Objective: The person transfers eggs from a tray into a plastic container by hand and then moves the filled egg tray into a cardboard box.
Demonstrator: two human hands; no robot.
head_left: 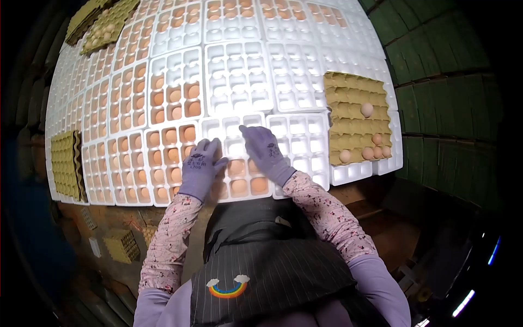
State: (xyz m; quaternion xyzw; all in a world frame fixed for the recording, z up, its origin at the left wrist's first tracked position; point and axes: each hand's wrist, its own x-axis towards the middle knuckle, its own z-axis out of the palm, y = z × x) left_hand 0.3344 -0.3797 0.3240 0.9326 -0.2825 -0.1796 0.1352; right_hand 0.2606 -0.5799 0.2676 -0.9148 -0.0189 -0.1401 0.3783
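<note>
Reference point: the white foam egg tray (235, 148) directly before you, with brown eggs (238, 187) seated in its near compartments. Your left hand (199, 169), in a purple printed glove, is palm down over its left edge, partly open, thumb apart from the fingers. Your right hand (267, 153), gloved alike, reaches over its right side, fingers extended and slightly bent; you cannot tell how far it is open. Whether either palm covers an egg cannot be told. Left of the reference tray: a foam tray of brown eggs (154, 157). Farther right: a yellowish molded-pulp tray (348, 120) carrying several eggs.
</note>
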